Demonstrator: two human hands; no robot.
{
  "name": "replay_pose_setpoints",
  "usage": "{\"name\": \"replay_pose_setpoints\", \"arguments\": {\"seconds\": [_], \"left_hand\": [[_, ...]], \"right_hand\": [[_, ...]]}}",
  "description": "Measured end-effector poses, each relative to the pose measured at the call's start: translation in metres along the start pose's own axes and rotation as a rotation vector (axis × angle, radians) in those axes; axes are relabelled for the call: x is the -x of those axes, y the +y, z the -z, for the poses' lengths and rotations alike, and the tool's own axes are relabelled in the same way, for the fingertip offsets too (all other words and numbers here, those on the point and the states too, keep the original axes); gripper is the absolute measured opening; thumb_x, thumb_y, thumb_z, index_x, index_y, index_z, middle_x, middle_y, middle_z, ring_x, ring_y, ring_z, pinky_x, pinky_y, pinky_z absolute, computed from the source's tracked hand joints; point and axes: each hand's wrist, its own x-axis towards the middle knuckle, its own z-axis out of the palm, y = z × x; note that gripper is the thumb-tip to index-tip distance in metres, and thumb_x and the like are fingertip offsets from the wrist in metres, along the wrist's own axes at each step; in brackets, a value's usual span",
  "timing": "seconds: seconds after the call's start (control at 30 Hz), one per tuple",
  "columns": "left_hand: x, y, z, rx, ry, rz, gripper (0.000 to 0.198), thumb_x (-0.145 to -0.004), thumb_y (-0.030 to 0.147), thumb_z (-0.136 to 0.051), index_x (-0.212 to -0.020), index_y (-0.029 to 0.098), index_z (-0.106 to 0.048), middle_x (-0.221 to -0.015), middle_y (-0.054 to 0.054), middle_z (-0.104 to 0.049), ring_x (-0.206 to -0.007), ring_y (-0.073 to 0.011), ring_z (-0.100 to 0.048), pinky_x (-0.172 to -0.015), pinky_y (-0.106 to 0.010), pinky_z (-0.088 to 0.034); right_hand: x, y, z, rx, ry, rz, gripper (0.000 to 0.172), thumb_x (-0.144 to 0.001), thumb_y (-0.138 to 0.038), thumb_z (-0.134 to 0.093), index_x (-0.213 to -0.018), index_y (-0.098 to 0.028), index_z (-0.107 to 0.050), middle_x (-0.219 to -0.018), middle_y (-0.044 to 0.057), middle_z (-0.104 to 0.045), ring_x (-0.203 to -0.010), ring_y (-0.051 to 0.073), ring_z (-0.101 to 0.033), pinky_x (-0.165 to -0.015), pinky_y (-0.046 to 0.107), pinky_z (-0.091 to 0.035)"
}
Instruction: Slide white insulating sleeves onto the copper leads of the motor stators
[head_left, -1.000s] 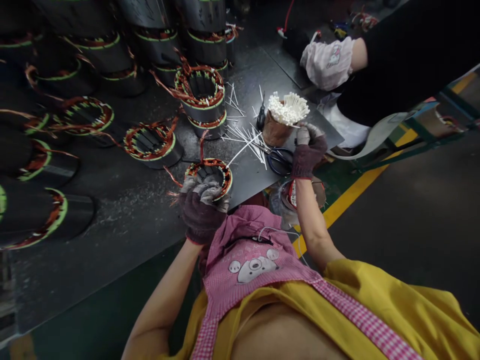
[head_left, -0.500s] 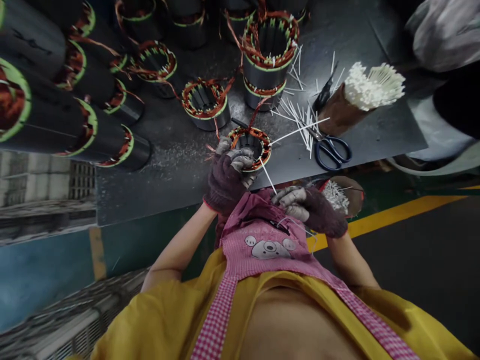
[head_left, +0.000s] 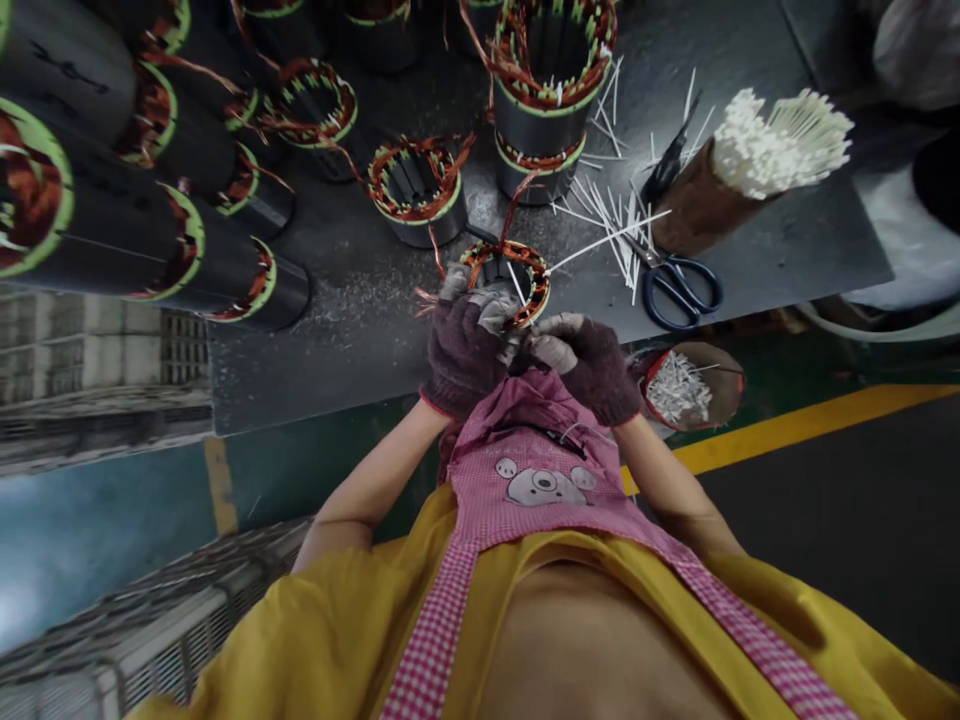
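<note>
the copper-wound ring [head_left: 539,287] stands near the front edge of the tabletop [head_left: 360,345], the gloved left hand [head_left: 466,345] curled over its near-left rim. the right hand [head_left: 583,362] bunches its fingertips by the near rim; i can't tell whether they pinch anything. a white stick [head_left: 607,242] juts rightward toward blue-handled scissors [head_left: 681,285].

Dim overall, with pale glare on the blue floor [head_left: 112,530] and blurry, stretched frame edges.
</note>
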Motion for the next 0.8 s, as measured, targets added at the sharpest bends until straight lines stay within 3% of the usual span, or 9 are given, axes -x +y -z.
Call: {"name": "replay_pose_setpoints", "arguments": {"seconds": [0.13,0.23,0.37,0.43,0.6,0.7,0.8], "left_hand": [[0.000,0.010,0.000,0.040,0.121,0.059,0.046,-0.102,0.037,-0.067,-0.145,0.027,-0.057,-0.141,-0.012,-0.078,-0.148,-0.0347,-0.067,-0.139,-0.065,-0.040],[-0.003,0.017,0.000,0.094,0.178,0.164,0.045,-0.102,0.036,-0.070,-0.144,0.025,-0.060,-0.143,-0.012,-0.077,-0.156,-0.0347,-0.060,-0.138,-0.063,-0.043],[-0.011,0.018,-0.002,0.182,0.181,0.112,0.009,-0.105,0.035,-0.068,-0.112,0.031,-0.071,-0.115,-0.001,-0.086,-0.123,-0.0271,-0.080,-0.136,-0.062,-0.045],[-0.015,0.016,-0.004,0.232,0.225,0.055,0.008,-0.107,0.037,-0.067,-0.102,0.032,-0.071,-0.108,0.002,-0.086,-0.109,-0.0229,-0.082,-0.135,-0.061,-0.047],[-0.017,0.017,-0.004,0.250,0.258,0.023,0.012,-0.108,0.037,-0.065,-0.099,0.032,-0.072,-0.109,0.003,-0.087,-0.108,-0.0218,-0.083,-0.133,-0.061,-0.049],[-0.017,0.017,0.000,0.248,0.261,0.013,0.009,-0.107,0.034,-0.067,-0.099,0.031,-0.072,-0.110,0.001,-0.088,-0.108,-0.0222,-0.083,-0.134,-0.062,-0.048],[-0.016,0.012,0.005,0.269,0.190,-0.024,0.009,-0.107,0.035,-0.070,-0.099,0.031,-0.071,-0.111,0.002,-0.087,-0.108,-0.0214,-0.084,-0.137,-0.060,-0.044]], "right_hand": [[0.003,-0.003,0.006,0.086,-0.029,0.051,0.023,-0.100,-0.050,-0.078,-0.098,-0.028,-0.086,-0.093,0.003,-0.087,-0.087,0.022,-0.080,-0.082,0.037,-0.068],[0.004,-0.003,0.012,0.091,-0.002,0.054,0.021,-0.099,-0.048,-0.078,-0.099,-0.027,-0.085,-0.094,0.003,-0.086,-0.086,0.022,-0.079,-0.081,0.037,-0.067],[-0.003,-0.001,0.011,0.105,0.061,0.097,0.024,-0.099,-0.049,-0.079,-0.096,-0.026,-0.083,-0.094,0.003,-0.084,-0.087,0.021,-0.077,-0.080,0.038,-0.064],[-0.006,-0.001,0.010,0.138,0.073,0.128,0.026,-0.099,-0.052,-0.079,-0.093,-0.026,-0.082,-0.092,0.003,-0.082,-0.088,0.022,-0.076,-0.080,0.039,-0.062],[-0.009,-0.005,0.006,0.180,0.040,0.149,0.029,-0.101,-0.052,-0.075,-0.088,-0.027,-0.081,-0.087,0.004,-0.080,-0.086,0.023,-0.072,-0.080,0.041,-0.060],[-0.013,-0.004,0.005,0.284,0.069,0.062,0.024,-0.099,-0.044,-0.075,-0.085,-0.025,-0.081,-0.083,0.004,-0.079,-0.080,0.022,-0.069,-0.076,0.040,-0.057],[-0.017,-0.001,0.006,0.391,0.060,-0.062,0.024,-0.096,-0.042,-0.077,-0.081,-0.023,-0.080,-0.078,0.004,-0.077,-0.074,0.021,-0.067,-0.071,0.038,-0.053]]}}
